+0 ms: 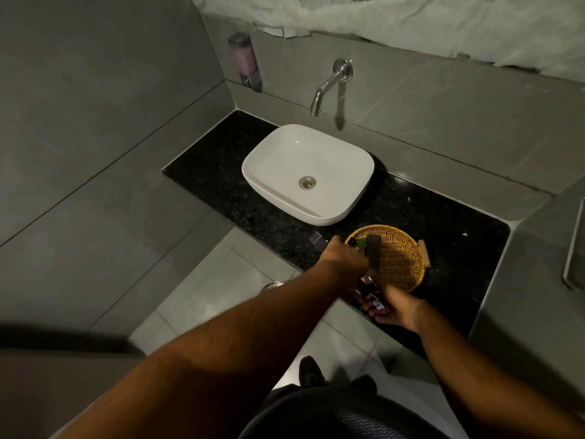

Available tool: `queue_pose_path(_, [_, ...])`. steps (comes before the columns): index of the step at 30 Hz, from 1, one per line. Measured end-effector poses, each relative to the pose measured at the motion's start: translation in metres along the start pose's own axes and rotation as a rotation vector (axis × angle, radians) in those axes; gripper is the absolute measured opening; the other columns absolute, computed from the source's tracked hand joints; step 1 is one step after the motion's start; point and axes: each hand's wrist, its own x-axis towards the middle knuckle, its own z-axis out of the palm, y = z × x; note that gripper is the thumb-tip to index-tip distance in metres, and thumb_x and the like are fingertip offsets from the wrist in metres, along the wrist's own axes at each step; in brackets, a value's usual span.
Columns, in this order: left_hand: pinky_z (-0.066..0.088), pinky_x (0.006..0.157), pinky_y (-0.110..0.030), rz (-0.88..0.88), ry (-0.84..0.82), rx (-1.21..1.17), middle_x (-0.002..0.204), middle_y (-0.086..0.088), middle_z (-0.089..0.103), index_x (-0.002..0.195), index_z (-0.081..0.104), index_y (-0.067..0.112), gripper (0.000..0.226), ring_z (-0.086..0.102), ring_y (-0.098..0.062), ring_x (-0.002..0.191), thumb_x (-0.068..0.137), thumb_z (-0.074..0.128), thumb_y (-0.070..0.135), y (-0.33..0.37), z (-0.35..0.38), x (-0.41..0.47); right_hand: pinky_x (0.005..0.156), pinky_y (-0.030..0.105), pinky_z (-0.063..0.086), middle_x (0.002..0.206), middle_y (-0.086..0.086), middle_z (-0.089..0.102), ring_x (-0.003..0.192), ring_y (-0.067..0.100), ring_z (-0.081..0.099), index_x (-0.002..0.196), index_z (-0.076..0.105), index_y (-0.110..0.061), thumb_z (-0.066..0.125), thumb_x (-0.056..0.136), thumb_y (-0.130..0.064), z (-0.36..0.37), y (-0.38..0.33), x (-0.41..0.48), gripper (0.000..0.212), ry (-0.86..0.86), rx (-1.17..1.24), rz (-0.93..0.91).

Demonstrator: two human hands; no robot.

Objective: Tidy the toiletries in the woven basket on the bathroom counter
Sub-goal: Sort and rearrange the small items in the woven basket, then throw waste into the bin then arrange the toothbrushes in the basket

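Observation:
A round woven basket [399, 267] sits on the black granite counter [240, 198], to the right of the sink. My left hand [345, 259] is at the basket's left rim, closed around a dark flat box [373, 253] that stands over the basket. A small green bottle [360, 241] lies in the basket just behind that hand. My right hand [392, 310] is at the basket's near edge, holding small packets [375, 301], one with blue and white print. A small dark box [317, 240] lies on the counter left of the basket.
A white vessel sink [278, 160] stands in the middle of the counter under a chrome wall spout [329, 82]. A soap dispenser [245, 60] hangs on the left wall. A tan item [424, 253] rests against the basket's right rim. Grey tiled walls enclose the counter.

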Motion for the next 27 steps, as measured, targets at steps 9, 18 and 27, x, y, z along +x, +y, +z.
queue_pose_path(9, [0.045, 0.109, -0.055, 0.002, 0.038, -0.037, 0.116, -0.006, 0.078, 0.153, 0.053, 0.005, 0.065, 0.073, -0.034, 0.109, 0.099, 0.076, 0.032, 0.006, 0.005, 0.010, 0.055, 0.022, 0.059, 0.083, 0.004, 0.080, 0.063, 0.014, 0.073, 0.117, 0.075, -0.010, 0.056, 0.094, -0.065, -0.001, 0.001, 0.002, 0.062, -0.039, 0.128, 0.024])
queue_pose_path(18, [0.031, 0.121, -0.052, -0.036, 0.066, 0.033, 0.113, 0.004, 0.078, 0.112, 0.079, 0.028, 0.015, 0.070, -0.026, 0.116, 0.098, 0.076, 0.028, -0.001, 0.004, 0.015, 0.072, 0.031, 0.044, 0.067, 0.000, 0.065, 0.061, 0.015, 0.053, 0.082, 0.071, -0.019, 0.041, 0.096, -0.067, -0.013, 0.002, 0.009, 0.058, 0.073, -0.169, 0.039])
queue_pose_path(27, [0.037, 0.122, -0.046, -0.244, 0.015, -0.272, 0.138, 0.003, 0.071, 0.140, 0.066, 0.036, 0.040, 0.064, -0.025, 0.135, 0.102, 0.066, 0.050, -0.056, 0.066, -0.016, 0.062, 0.030, 0.037, 0.064, 0.001, 0.053, 0.059, 0.018, 0.044, 0.069, 0.057, -0.020, 0.042, 0.086, -0.085, 0.011, -0.008, 0.017, 0.069, 0.091, -0.458, 0.020])
